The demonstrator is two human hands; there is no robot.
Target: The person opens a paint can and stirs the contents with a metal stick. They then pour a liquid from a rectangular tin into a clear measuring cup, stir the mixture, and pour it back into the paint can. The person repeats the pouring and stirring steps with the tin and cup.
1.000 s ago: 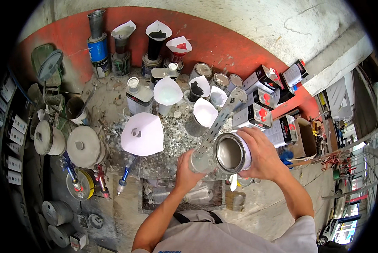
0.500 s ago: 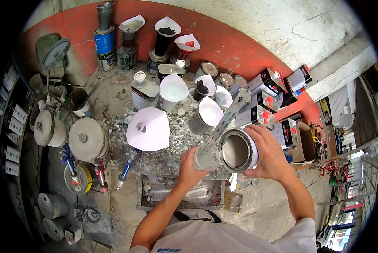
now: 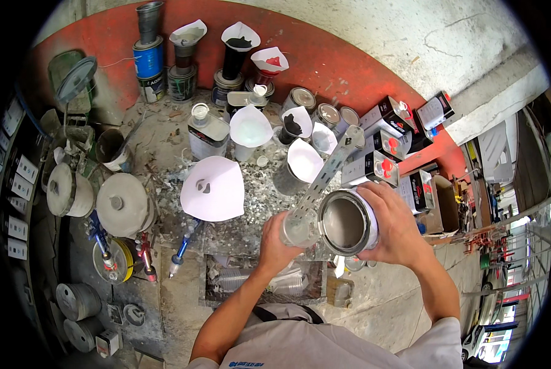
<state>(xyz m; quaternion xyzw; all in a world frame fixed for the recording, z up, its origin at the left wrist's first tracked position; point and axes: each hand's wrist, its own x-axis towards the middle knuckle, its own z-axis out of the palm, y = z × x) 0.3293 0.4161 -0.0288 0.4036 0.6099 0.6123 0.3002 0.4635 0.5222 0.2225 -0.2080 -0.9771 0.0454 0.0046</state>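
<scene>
My left hand (image 3: 276, 245) is wrapped round a clear plastic cup (image 3: 298, 228) in front of my chest. A long perforated metal mixing stick (image 3: 326, 176) stands in the cup and leans away to the right. My right hand (image 3: 393, 224) grips an open round paint can (image 3: 372, 229) from its right side. The can is tilted so that its mouth faces me, with grey-beige paint (image 3: 344, 222) inside. Its rim is right beside the cup; I cannot tell whether they touch. No stream of paint shows between them.
A paint-spattered bench (image 3: 251, 197) holds a white paper cone (image 3: 213, 189), paper-lined cups (image 3: 304, 161) and several rectangular tins (image 3: 370, 170). Lidded pots (image 3: 126, 204) and spray guns (image 3: 180, 249) are at left. Paint cans (image 3: 181, 84) line the red wall.
The view has shifted slightly, so the bench things sit a little further left. Both hands keep their hold on the cup and the can, almost in the same place.
</scene>
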